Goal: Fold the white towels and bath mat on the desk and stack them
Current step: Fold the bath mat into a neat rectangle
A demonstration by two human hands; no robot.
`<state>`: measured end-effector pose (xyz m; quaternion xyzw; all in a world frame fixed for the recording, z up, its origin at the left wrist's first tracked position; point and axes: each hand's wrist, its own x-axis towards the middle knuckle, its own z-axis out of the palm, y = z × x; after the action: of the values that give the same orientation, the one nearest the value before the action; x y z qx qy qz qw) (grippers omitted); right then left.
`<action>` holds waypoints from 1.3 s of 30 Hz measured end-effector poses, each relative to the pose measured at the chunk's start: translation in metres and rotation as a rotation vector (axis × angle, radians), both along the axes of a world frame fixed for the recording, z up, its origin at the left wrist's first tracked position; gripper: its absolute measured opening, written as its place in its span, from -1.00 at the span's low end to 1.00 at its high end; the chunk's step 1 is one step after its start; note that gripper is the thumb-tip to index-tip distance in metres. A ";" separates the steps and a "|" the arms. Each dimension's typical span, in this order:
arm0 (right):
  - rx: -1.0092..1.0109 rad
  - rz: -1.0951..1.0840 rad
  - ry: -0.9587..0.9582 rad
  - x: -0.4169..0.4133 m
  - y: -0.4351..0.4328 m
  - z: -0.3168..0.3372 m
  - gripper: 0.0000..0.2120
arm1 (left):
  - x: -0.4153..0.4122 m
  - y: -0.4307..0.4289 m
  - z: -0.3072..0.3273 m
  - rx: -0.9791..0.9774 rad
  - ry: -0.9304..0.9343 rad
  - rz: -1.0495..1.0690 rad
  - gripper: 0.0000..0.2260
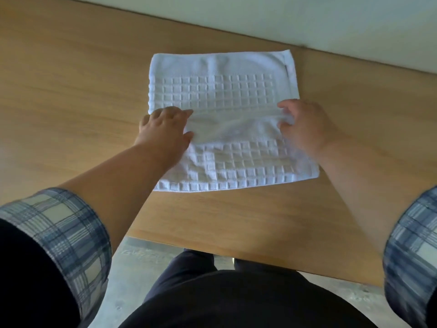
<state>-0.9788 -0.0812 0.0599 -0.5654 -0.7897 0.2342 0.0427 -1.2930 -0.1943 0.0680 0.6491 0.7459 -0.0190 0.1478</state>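
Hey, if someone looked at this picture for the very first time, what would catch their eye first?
A white bath mat with a raised grid of squares lies in the middle of the wooden desk, its far edge towards the wall. The left hand and right hand grip it at its two sides, about halfway along, where the cloth bunches. Rolled plaid sleeves frame the bottom corners.

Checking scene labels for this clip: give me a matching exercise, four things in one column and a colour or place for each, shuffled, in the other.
Column one:
1. bath mat
2. desk
3. left hand
4. rolled sleeve

Column two:
A. blue-grey plaid
B. white, with a raised grid of squares
C. light brown wood
D. at the bath mat's left edge

Pairs: 1-B, 2-C, 3-D, 4-A.
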 end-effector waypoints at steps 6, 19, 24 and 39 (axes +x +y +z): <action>0.075 0.199 -0.159 0.005 0.022 -0.003 -0.78 | -0.013 0.019 -0.006 -0.016 -0.003 0.016 -0.65; 0.024 0.160 -0.163 -0.012 0.042 -0.004 -0.87 | -0.038 0.035 -0.005 0.065 -0.039 0.006 -0.74; -0.075 -0.022 -0.087 -0.014 0.040 -0.003 -0.80 | -0.032 0.036 -0.002 0.032 0.024 0.144 -0.69; -0.338 -0.411 0.337 0.022 -0.038 -0.005 -0.71 | -0.023 -0.070 -0.009 0.112 -0.489 0.671 -0.93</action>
<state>-0.9566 -0.1191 0.0551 -0.6655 -0.5907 0.4389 0.1247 -1.3163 -0.2647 0.0587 0.3625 0.8588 0.2256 0.2830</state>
